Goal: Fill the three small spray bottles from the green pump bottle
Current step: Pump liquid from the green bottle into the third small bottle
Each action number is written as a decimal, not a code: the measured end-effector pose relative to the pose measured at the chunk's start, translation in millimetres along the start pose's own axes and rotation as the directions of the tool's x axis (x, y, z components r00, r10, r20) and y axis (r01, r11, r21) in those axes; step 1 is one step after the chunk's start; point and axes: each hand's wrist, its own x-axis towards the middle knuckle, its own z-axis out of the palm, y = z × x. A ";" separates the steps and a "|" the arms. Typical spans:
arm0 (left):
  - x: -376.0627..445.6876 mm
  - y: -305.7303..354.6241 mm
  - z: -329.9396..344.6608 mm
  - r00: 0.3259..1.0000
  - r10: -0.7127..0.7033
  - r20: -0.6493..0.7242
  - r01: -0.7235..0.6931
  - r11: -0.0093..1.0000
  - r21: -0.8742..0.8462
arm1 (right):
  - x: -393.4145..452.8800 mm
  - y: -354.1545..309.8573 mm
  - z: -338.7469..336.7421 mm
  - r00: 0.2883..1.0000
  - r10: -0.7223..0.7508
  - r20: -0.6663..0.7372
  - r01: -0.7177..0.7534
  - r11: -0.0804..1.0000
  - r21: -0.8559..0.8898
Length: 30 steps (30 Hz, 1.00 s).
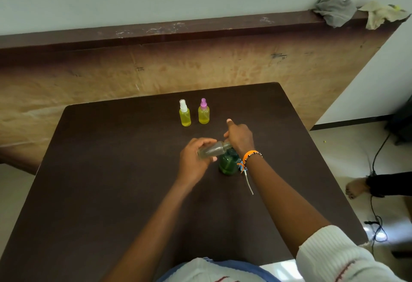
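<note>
Two of the three small spray bottles already stand filled with yellow liquid at the far side of the dark surface [111, 170], side by side: the white-capped spray bottle [184, 113] and the purple-capped spray bottle [203, 112], both upright and capped. In the head view, the one view given, the left hand [196, 161] has its fingers curled round the third, uncapped spray bottle [213, 149], tilted nearly flat with its neck brought up to the head of the green pump bottle [228, 162], which stands upright on the surface near the middle. The right hand [239, 138] sits on top of the pump, fingers bent over its head and thumb stuck out forward; the nozzle itself is hidden beneath it. This bottle looks nearly empty. To do this step well, keep the neck tight under the spout, press in slow full strokes, and raise the bottle's mouth as the level climbs so nothing runs back out. Its cap is not visible anywhere.
</note>
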 end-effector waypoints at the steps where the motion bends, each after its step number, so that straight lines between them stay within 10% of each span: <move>1: -0.1 -0.7 0.5 1.000 -0.006 0.001 0.006 1.000 -0.003 | -1.4 0.7 0.8 1.000 -0.003 -0.013 0.002 1.000 -0.013; 14: 1.5 -0.5 -4.1 1.000 0.031 0.001 -0.031 0.999 -0.026 | -2.6 -11.1 -2.9 0.974 0.037 0.223 -0.039 0.999 0.005; 24: 3.2 -8.1 1.3 1.000 0.014 0.018 -0.014 1.000 -0.009 | -18.1 -10.4 -2.6 0.998 -0.018 -0.059 0.014 0.997 -0.075; 30: 4.0 -8.3 -1.9 0.999 0.024 0.035 -0.023 0.999 -0.028 | -7.8 -13.2 -8.9 0.982 0.054 0.181 -0.048 0.998 -0.037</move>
